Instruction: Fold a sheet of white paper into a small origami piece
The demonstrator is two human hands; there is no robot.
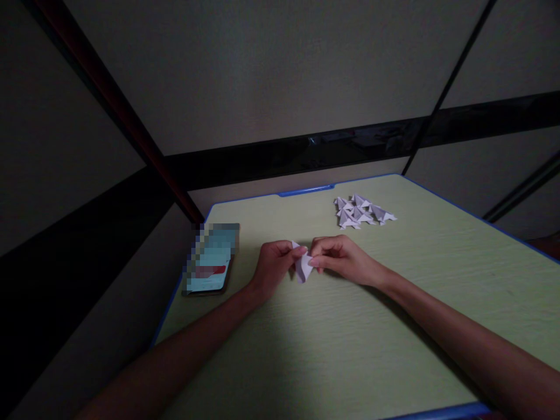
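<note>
My left hand point(273, 265) and my right hand point(339, 256) meet over the middle of a pale green table point(394, 315). Both pinch one small piece of white folded paper point(303, 266) between thumb and fingers, held just above the tabletop. The left hand grips its upper left corner. The right hand pinches its right edge. Part of the paper is hidden behind the fingers.
A pile of several folded white paper pieces point(362, 212) lies at the far right of the table. A phone point(212, 258) with a lit screen rests near the left edge. The table has a blue rim point(306, 190); dark walls and rails stand behind.
</note>
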